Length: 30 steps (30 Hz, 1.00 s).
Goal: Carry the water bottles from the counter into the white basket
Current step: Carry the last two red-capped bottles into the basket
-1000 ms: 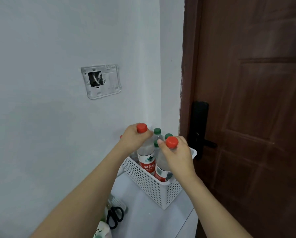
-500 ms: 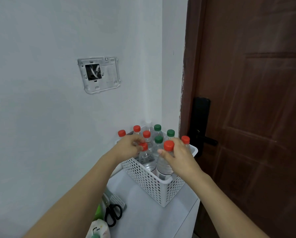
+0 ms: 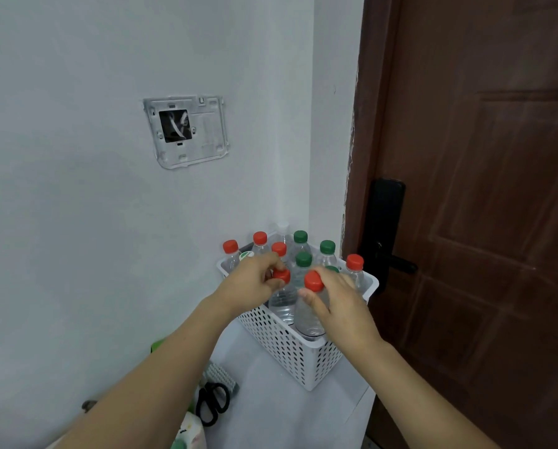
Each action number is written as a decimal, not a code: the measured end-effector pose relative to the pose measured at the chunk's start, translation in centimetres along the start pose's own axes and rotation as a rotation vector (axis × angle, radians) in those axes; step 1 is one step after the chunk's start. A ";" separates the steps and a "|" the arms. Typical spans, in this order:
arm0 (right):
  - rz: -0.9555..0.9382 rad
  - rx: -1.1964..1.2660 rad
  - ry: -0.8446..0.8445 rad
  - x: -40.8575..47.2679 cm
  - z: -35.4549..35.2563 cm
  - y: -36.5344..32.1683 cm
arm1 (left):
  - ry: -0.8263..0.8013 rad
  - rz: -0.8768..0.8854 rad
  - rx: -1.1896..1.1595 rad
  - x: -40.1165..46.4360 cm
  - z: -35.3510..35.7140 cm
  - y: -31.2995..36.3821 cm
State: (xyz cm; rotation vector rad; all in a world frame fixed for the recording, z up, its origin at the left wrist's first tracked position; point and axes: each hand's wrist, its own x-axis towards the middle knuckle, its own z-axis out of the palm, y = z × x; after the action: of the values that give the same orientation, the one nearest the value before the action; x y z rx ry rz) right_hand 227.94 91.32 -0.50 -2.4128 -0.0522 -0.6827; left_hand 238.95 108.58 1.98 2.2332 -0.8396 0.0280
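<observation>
A white perforated basket (image 3: 290,351) stands on the white counter in the corner by the wall. Several clear water bottles with red and green caps stand upright inside it. My left hand (image 3: 255,283) pinches the neck of a red-capped bottle (image 3: 283,298) near the basket's front. My right hand (image 3: 339,303) grips the shoulder of another red-capped bottle (image 3: 308,314) right beside it. Both bottles sit low in the basket with their lower halves hidden behind its wall.
Black-handled scissors (image 3: 213,405) and a small brush (image 3: 221,374) lie on the counter (image 3: 280,413) in front of the basket, with a green and white package at the lower left. A brown door (image 3: 481,222) with a black handle (image 3: 387,241) is close on the right. The counter edge runs at lower right.
Both hands have lowered the two red-capped bottles into the basket, from raised above the rim to standing among the others. The view has tilted, showing more caps behind.
</observation>
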 end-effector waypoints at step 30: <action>0.080 0.135 -0.002 -2.7 2.9 2.5 | -0.084 -0.007 0.015 -1.0 0.4 0.2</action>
State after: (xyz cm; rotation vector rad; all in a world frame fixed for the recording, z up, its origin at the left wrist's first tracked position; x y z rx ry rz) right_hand 227.47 91.36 -5.12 -2.2731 -0.0021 -0.6202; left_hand 237.96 108.77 1.58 2.2647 -0.8796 -0.0629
